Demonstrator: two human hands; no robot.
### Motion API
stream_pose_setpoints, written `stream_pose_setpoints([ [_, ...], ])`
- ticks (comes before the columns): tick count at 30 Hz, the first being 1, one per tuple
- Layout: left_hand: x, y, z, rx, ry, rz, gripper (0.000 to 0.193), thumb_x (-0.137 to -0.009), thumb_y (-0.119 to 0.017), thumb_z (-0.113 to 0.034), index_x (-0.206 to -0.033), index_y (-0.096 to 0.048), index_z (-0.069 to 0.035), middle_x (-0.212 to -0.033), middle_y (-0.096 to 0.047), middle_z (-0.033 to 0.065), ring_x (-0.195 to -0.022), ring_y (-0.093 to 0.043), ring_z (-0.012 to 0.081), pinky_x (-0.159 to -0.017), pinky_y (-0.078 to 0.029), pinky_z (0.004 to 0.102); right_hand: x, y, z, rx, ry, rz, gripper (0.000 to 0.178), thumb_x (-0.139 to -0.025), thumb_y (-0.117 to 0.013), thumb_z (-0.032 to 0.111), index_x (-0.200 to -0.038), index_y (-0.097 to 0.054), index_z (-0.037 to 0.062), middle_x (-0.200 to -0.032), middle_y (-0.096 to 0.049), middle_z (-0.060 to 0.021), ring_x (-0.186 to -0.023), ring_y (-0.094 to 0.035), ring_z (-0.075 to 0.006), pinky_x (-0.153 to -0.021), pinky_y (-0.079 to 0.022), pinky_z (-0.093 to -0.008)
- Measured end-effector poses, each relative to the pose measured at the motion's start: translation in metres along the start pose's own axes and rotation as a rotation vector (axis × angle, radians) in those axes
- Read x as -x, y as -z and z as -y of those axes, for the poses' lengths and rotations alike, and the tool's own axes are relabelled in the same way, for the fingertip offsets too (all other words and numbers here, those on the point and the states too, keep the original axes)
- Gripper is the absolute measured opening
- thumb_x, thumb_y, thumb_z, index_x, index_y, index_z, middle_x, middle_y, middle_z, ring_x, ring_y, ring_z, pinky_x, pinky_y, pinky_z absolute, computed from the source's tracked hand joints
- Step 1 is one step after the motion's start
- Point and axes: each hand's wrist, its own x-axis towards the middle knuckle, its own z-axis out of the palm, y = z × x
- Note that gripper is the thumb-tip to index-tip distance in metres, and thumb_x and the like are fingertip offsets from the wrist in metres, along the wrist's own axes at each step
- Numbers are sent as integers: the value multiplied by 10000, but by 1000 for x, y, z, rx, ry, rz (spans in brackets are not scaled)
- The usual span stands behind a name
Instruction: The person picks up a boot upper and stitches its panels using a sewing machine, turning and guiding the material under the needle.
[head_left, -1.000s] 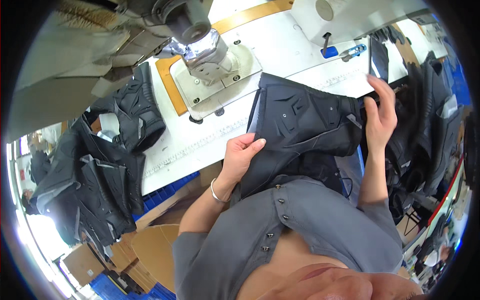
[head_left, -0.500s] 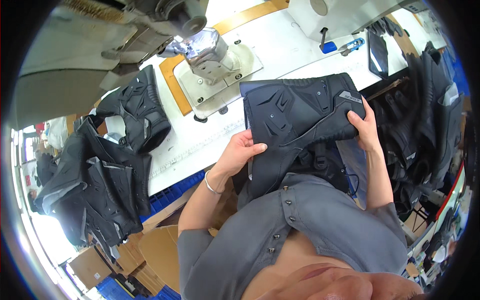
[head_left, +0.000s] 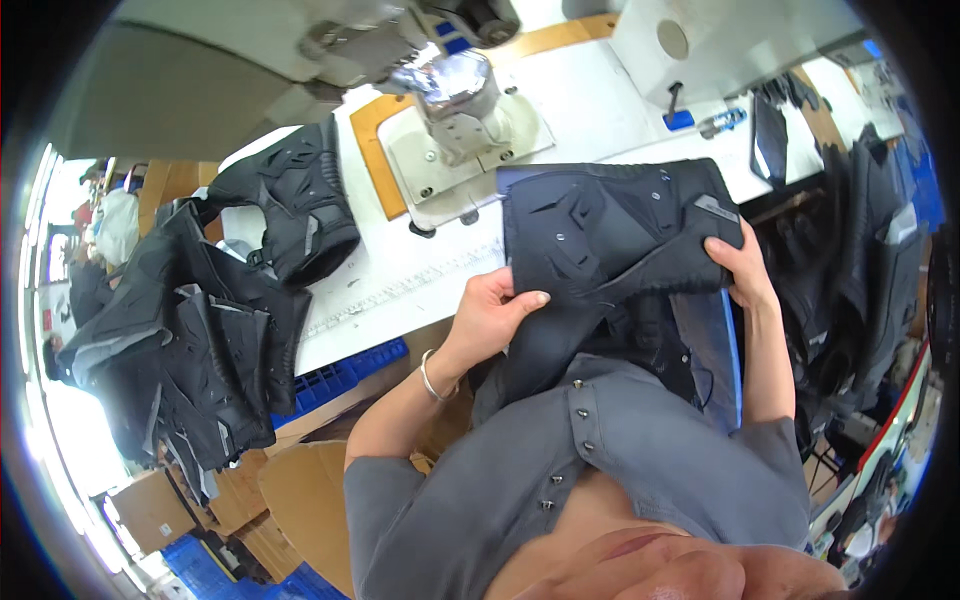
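A black boot upper (head_left: 610, 225) with raised panels and a small grey label patch is stretched out in front of my chest. My left hand (head_left: 492, 318) pinches its lower left edge, thumb on top and fingers underneath. At its right end, my right hand (head_left: 745, 262) grips the edge near the label patch, thumb on the front. The lower part of the upper hangs toward my lap. Just beyond it stands a sewing machine's metal base plate (head_left: 415, 180) with a shiny metal housing (head_left: 455, 90) above.
More black boot uppers (head_left: 190, 350) hang in a heap off the table's left side, and another (head_left: 300, 205) lies on the white table (head_left: 400, 290). Dark pieces (head_left: 850, 250) hang at the right. A phone (head_left: 768, 140) and snips (head_left: 722, 122) lie at the back right.
The view has shifted, so the table and machine appear farther right. Both hands keep their hold on the boot upper, which has tilted slightly.
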Motion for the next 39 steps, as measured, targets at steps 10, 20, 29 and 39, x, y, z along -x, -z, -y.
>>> stream_pose_setpoints([
  [10, -63, 10, -80, 84, -177, 210, 227, -843, -641, -36, -1049, -624, 58, -961, -672, 75, -834, -627, 109, -782, -517, 259, 7, -17, 86, 21, 360, -289, 377, -806, -646, 77, -1148, -529, -30, -989, -630, -108, -846, -641, -188, -768, -532, -294],
  [20, -68, 74, -111, 154, -50, 14, 196, -784, -705, -65, -936, -644, 43, -834, -659, 79, -669, -612, 110, -588, -501, 215, -37, -94, 131, -17, 373, -155, 442, -770, -693, 61, -1160, -522, -56, -985, -625, -130, -826, -634, -192, -742, -533, -293],
  [29, -59, 121, -131, 241, -8, -9, 217, -828, -644, -27, -1026, -615, 60, -929, -668, 111, -782, -664, 158, -744, -563, 289, -64, -159, 163, 58, 333, -24, 370, -765, -705, 111, -1057, -554, -59, -925, -630, -110, -755, -642, -162, -651, -548, -279],
  [39, -66, 132, -139, -219, -81, -89, 239, -828, -658, -55, -1048, -644, 36, -960, -657, 37, -839, -620, 113, -789, -512, 254, -61, -160, 155, 54, 345, -37, 299, -786, -685, 96, -1014, -554, -45, -886, -615, -79, -741, -610, -133, -672, -520, -266],
])
